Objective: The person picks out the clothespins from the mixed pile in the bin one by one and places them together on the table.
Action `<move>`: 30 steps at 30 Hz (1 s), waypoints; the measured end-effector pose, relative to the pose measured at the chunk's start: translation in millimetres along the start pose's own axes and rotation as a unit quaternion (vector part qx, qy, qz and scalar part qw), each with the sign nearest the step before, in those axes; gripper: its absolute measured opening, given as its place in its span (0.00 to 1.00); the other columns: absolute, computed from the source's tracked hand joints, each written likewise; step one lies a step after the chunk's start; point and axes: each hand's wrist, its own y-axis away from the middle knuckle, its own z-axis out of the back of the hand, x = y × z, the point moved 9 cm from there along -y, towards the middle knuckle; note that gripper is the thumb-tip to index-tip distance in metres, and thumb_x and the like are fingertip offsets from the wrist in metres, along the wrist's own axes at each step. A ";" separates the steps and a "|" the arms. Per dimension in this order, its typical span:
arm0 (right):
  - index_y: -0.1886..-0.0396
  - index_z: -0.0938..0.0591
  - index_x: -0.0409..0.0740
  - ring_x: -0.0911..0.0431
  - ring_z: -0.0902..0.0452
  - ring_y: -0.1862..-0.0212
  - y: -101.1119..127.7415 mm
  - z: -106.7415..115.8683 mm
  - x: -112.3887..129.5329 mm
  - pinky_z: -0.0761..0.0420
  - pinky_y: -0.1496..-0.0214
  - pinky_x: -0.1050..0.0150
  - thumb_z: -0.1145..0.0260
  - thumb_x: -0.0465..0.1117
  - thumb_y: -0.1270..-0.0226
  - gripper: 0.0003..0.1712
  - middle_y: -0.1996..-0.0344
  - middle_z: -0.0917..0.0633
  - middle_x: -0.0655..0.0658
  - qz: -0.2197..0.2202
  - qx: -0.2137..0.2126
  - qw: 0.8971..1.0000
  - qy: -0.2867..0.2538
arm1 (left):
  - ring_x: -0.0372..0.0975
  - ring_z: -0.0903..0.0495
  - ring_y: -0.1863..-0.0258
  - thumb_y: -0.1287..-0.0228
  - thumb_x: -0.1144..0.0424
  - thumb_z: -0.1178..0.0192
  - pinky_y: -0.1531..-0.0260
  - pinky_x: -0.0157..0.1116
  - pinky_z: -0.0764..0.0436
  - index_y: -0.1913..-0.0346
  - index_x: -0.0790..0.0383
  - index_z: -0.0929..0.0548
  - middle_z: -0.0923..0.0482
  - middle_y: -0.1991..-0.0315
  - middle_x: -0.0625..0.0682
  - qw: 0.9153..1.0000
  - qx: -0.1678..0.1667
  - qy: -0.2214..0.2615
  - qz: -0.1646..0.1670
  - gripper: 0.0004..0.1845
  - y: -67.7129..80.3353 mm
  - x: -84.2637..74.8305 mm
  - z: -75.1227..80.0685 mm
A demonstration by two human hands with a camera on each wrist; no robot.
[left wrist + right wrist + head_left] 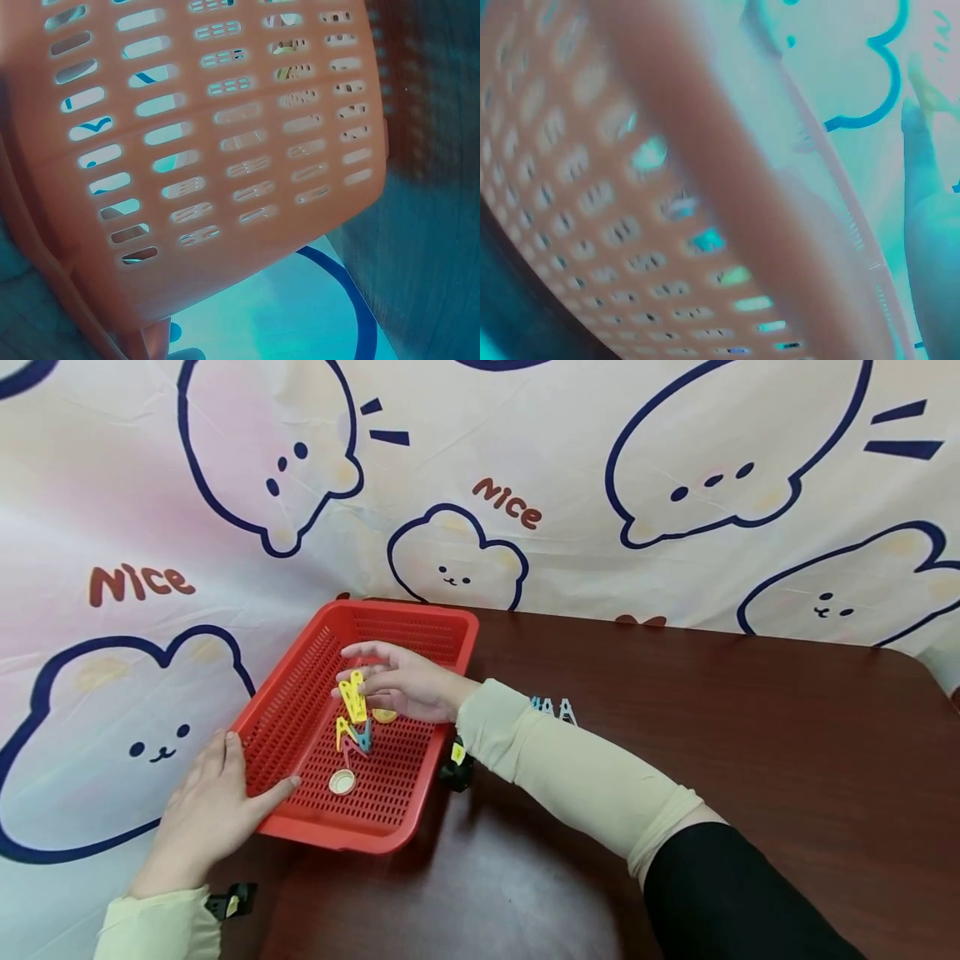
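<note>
My right hand [408, 681] reaches over the red plastic basket [300, 836] and pinches a yellow clothespin [352, 697] between thumb and fingers. In the right wrist view, a yellowish piece [932, 96] shows blurred at a fingertip. Below, on the basket floor, lie another yellow clothespin [342, 730], a blue one [364, 739], a pink one [351, 750], a round cream cap [342, 782] and a yellow round piece [385, 716], partly hidden by the hand. My left hand [213, 802] rests at the basket's near left corner, fingers straight along the outside, thumb over the rim.
Light blue and white clothespins [555, 708] stand on the brown table [750, 760], partly behind my right sleeve. A patterned cloth [570, 560] hangs behind the table and along its left side. The basket's slotted wall [262, 165] fills much of the left wrist view.
</note>
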 end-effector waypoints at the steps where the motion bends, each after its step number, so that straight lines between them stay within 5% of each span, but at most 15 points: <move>1: 0.25 0.34 0.41 0.37 0.32 0.28 2.6 1.0 0.6 0.30 0.28 0.48 0.48 0.24 0.22 0.29 0.35 0.21 0.36 -0.002 -0.002 1.000 -0.024 | 0.78 0.57 0.28 0.30 0.28 0.49 0.37 0.78 0.49 0.25 0.86 0.62 0.64 0.26 0.85 1.000 0.000 0.000 0.001 0.64 -0.5 0.3 0.0; 9: 0.23 0.35 0.42 0.38 0.35 0.26 21.2 19.6 -1.4 0.34 0.26 0.49 0.51 0.28 0.18 0.27 0.26 0.32 0.30 -0.013 -0.019 0.995 -0.096 | 0.77 0.58 0.28 0.29 0.29 0.50 0.37 0.78 0.50 0.25 0.86 0.62 0.65 0.26 0.85 1.000 -0.004 -0.003 -0.002 0.63 -1.1 1.2 -1.0; 15: 0.24 0.33 0.42 0.37 0.32 0.27 34.8 41.5 -3.3 0.33 0.27 0.49 0.51 0.31 0.16 0.25 0.28 0.28 0.30 -0.015 -0.061 0.992 -0.106 | 0.77 0.58 0.28 0.29 0.29 0.50 0.38 0.78 0.49 0.25 0.86 0.62 0.64 0.26 0.85 1.000 -0.006 -0.005 -0.003 0.63 -0.5 -0.3 -0.1; 22: 0.22 0.35 0.42 0.51 0.14 0.50 52.1 65.6 8.7 0.36 0.25 0.47 0.52 0.31 0.16 0.27 0.29 0.27 0.30 0.007 -0.092 0.990 -0.103 | 0.78 0.58 0.28 0.28 0.30 0.50 0.38 0.78 0.50 0.25 0.87 0.63 0.65 0.26 0.85 1.000 0.000 -0.008 -0.002 0.62 -1.2 -1.1 2.3; 30: 0.25 0.34 0.40 0.50 0.13 0.51 74.6 104.1 26.8 0.14 0.50 0.62 0.52 0.29 0.17 0.24 0.37 0.22 0.31 0.049 -0.123 0.982 -0.132 | 0.78 0.59 0.28 0.28 0.30 0.49 0.40 0.80 0.50 0.25 0.86 0.64 0.66 0.26 0.85 1.000 0.005 -0.003 -0.002 0.63 -2.4 0.2 -1.1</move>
